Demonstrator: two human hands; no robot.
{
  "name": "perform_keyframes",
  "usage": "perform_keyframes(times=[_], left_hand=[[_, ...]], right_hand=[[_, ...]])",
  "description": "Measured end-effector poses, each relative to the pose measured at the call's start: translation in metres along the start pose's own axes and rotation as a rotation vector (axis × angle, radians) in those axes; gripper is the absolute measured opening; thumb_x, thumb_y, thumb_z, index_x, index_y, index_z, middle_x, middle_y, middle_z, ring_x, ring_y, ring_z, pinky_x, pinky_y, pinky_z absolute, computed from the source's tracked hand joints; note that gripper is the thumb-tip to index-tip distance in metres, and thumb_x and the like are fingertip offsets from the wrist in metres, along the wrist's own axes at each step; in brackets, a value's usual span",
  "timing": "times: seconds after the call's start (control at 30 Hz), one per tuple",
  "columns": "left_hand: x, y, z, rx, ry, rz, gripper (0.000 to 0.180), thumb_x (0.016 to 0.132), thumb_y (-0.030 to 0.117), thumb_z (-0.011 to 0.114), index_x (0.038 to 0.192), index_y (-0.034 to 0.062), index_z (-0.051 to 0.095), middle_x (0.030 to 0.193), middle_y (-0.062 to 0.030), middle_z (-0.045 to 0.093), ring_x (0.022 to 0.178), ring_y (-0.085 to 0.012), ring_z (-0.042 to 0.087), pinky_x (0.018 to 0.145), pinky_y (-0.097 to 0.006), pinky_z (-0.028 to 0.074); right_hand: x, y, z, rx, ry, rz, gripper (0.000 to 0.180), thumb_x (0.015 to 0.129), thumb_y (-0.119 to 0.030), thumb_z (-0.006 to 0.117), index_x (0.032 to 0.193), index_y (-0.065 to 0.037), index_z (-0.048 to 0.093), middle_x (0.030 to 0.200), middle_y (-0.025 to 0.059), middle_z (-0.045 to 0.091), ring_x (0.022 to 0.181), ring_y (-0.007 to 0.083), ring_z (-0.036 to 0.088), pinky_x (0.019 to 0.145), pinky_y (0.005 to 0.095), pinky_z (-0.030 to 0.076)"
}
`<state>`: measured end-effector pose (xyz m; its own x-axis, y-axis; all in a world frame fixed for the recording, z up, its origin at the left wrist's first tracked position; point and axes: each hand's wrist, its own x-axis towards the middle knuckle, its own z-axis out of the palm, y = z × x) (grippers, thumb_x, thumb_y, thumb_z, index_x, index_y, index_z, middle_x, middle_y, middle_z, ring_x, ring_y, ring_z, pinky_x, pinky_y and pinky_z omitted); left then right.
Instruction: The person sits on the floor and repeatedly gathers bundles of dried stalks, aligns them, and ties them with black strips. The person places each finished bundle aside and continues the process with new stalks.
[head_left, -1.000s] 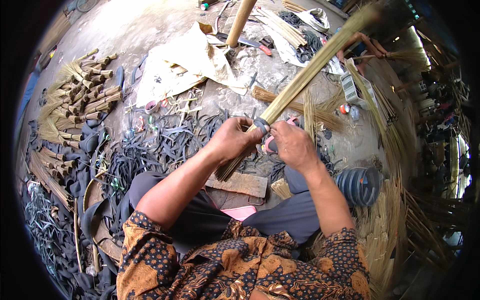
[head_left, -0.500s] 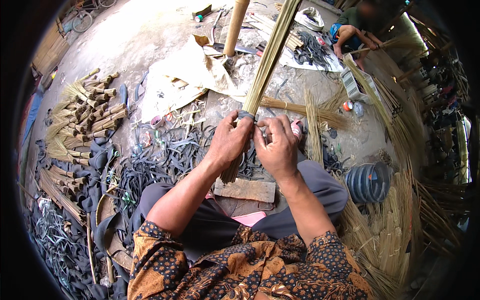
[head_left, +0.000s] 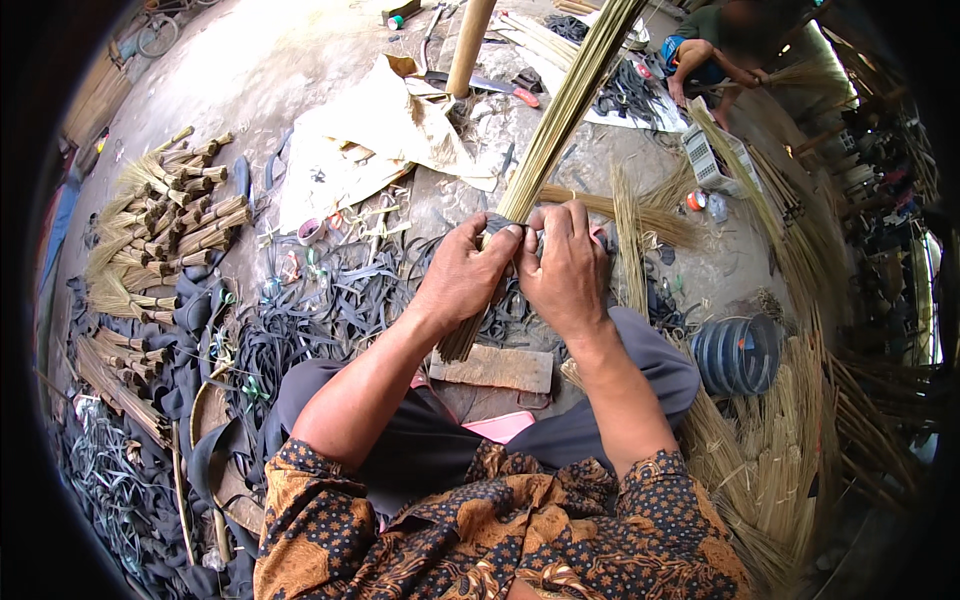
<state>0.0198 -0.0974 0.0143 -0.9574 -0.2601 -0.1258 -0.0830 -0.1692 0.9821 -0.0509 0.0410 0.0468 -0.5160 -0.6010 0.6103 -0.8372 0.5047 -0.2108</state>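
A long bundle of thin straw-coloured sticks (head_left: 560,125) slants up and away to the right between my hands. My left hand (head_left: 458,268) is closed around it near its lower, darker butt end. A dark grey rubber strip (head_left: 502,222) wraps the bundle at my left thumb. Beside it my right hand (head_left: 567,272) is closed, thumb against curled fingers, at the strip's end; the fingers hide most of what they pinch. Below the butt end a small wooden board (head_left: 492,368) lies on the ground by my crossed legs.
Tied stick bundles (head_left: 160,230) are heaped at the left, near tangled black rubber strips (head_left: 310,325). Ahead stand a pole (head_left: 468,50) and, beside it, a red-handled knife (head_left: 495,86). A ribbed bucket (head_left: 737,355) and loose sticks (head_left: 770,470) are at right; another person (head_left: 700,60) sits beyond.
My right hand has turned and closed further at the strip, rising slightly to the right. The bundle's top has swung right, and the view has shifted a little.
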Motion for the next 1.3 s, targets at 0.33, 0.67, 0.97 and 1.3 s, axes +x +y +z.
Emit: perform_keyframes(times=[0.33,0.67,0.97,1.3], left_hand=[[-0.006,0.005,0.011,-0.212,0.048,0.304,0.039,0.101,0.017,0.067,0.133,0.0015,0.052,0.106,-0.0063,0.063,0.099,-0.0121,0.06,0.09,-0.03,0.05],[0.001,0.034,0.004,-0.437,-0.062,-0.026,0.027,0.1,0.026,0.073,0.109,0.0071,0.055,0.075,-0.0017,0.058,0.06,-0.014,0.06,0.061,-0.034,0.055],[-0.013,0.045,0.04,-0.453,-0.011,0.125,0.033,0.095,0.026,0.078,0.112,0.0064,0.057,0.079,-0.0024,0.059,0.066,-0.0155,0.061,0.061,-0.032,0.054],[-0.02,0.036,0.058,-0.624,-0.153,0.063,0.029,0.097,0.02,0.076,0.109,0.0124,0.051,0.065,0.0013,0.048,0.052,-0.0128,0.05,0.052,-0.03,0.049]], right_hand=[[-0.023,0.02,-0.009,0.765,-0.242,0.419,0.039,0.099,-0.018,0.068,0.132,0.001,0.056,0.117,0.0166,0.062,0.098,0.0242,0.067,0.087,0.0372,0.054],[-0.086,-0.023,0.001,1.344,-0.729,0.718,0.022,0.097,-0.022,0.074,0.092,-0.006,0.059,0.079,0.003,0.06,0.067,0.0109,0.059,0.06,0.0303,0.05],[-0.106,0.003,-0.009,1.196,-0.724,0.571,0.018,0.095,-0.018,0.073,0.099,-0.006,0.06,0.075,0.0012,0.062,0.06,0.0128,0.057,0.058,0.0287,0.046],[-0.122,0.016,-0.024,1.53,-0.843,0.607,0.031,0.094,-0.029,0.078,0.084,-0.005,0.062,0.07,-0.0004,0.061,0.055,0.011,0.057,0.052,0.0306,0.048]])
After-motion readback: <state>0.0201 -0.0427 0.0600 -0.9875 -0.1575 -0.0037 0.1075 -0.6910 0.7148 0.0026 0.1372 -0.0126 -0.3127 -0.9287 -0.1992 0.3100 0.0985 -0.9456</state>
